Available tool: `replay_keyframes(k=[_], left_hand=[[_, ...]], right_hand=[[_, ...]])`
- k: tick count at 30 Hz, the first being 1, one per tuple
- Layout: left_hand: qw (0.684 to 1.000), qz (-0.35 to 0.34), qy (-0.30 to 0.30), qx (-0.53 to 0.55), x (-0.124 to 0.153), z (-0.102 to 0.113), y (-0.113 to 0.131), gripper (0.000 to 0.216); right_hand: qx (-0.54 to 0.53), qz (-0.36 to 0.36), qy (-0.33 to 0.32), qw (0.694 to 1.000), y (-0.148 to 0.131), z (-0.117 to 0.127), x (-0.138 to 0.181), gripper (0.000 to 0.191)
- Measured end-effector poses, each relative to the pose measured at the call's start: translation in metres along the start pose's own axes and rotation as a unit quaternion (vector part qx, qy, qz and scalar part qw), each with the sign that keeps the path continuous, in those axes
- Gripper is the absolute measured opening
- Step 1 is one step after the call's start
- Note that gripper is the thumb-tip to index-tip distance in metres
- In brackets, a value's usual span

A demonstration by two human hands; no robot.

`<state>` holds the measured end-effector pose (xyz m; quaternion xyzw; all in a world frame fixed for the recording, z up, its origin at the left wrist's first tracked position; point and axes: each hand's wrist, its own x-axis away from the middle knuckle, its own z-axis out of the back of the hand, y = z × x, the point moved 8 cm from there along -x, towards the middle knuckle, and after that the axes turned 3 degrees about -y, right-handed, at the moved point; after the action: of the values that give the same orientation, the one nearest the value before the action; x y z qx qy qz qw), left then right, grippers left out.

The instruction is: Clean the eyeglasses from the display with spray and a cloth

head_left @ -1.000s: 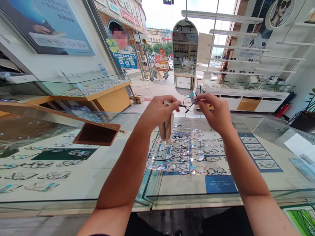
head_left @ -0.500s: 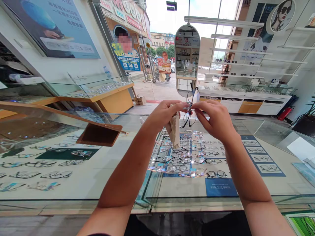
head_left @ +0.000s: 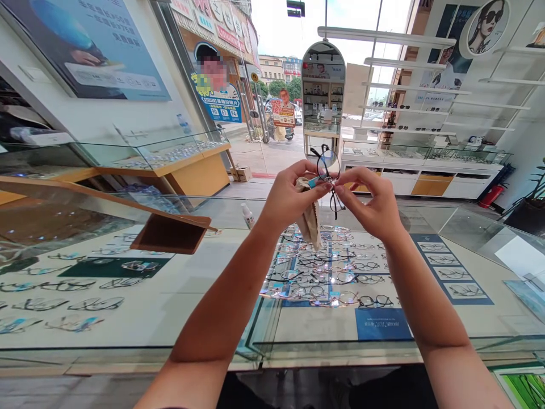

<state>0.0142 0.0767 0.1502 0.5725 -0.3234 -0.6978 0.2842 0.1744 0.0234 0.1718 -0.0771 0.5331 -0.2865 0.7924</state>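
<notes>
Above the glass counter I hold a pair of dark round-framed eyeglasses (head_left: 327, 163), turned on end so one lens sits over the other. My left hand (head_left: 293, 190) pinches them near the middle and also has a beige cloth (head_left: 312, 224) hanging from it. A small blue piece shows between the left fingers; whether it is a tag or a lens sticker I cannot tell. The fingertips of my right hand (head_left: 370, 199) are closed on the frame from the other side, close to the bridge. Rows of eyeglasses (head_left: 327, 267) lie inside the display case underneath.
A small spray bottle (head_left: 247, 216) stands on the counter beyond my left forearm. To the left, a wooden-framed tray or mirror (head_left: 170, 233) rests on the glass. An oval mirror (head_left: 323, 91) is straight ahead. A blue card (head_left: 383, 324) lies inside the case.
The eyeglasses have turned and tilted in my hands, with the upper lens now facing me more. The cloth has shifted slightly right, and the spray bottle has come into fuller view.
</notes>
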Motion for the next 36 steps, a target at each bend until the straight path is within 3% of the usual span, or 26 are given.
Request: replay_keyframes(k=[3,6,12,19,36], left_hand=[[1.000,-0.024,0.015,-0.007,0.001,0.002,0.005,0.045],[0.999,-0.020,0.017,-0.018,0.002,0.002,0.003,0.044],[0.999,0.012,0.014,-0.043,0.006,0.002,0.007,0.045],[0.997,-0.002,0.015,-0.077,0.008,0.006,0.020,0.045],[0.996,-0.042,-0.016,-0.078,0.010,0.005,0.036,0.038]], right_hand=[[-0.112,-0.073,0.034,0.990,0.014,0.001,0.000,0.019],[-0.168,-0.116,0.020,0.979,0.023,-0.003,-0.001,0.021],[-0.128,-0.131,0.002,0.983,0.020,-0.003,0.000,0.013],[-0.107,-0.123,0.003,0.987,0.010,-0.003,0.002,0.013],[-0.174,-0.107,-0.038,0.978,0.007,-0.005,0.001,0.018]])
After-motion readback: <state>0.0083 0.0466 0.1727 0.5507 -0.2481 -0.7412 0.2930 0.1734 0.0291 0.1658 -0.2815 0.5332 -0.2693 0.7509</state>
